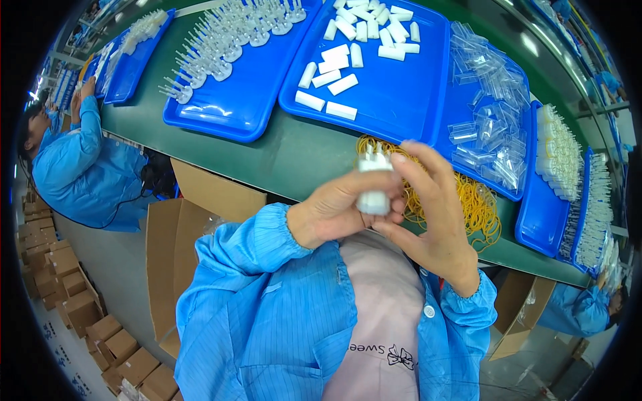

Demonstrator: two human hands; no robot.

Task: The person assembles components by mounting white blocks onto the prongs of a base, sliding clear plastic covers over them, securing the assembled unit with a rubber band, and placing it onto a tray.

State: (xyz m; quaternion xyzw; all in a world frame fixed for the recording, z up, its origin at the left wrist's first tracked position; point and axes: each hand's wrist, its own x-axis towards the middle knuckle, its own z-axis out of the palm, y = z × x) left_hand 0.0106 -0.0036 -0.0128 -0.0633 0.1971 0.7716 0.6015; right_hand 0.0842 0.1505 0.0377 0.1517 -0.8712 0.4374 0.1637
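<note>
In front of my chest, my left hand (329,206) is closed round a small white cylindrical part (374,203), slightly blurred, with clear prongs pointing up from its top. Its fingers cover the middle of the part. Close on the right is my right hand (441,224), its thumb and forefinger spread apart and its other fingers partly hidden. The right thumb comes close to the left fingertips; whether they touch I cannot tell. Behind and under the hands lies a heap of yellow rubber bands (476,208) on the green table (221,157).
Blue trays hold white tubes (342,83), clear plastic sleeves (495,127), clear pronged pieces (231,40) and white parts (558,154). Open cardboard boxes (164,267) stand below the table edge. A person in blue (80,167) works at left; another blue sleeve (578,311) shows at right.
</note>
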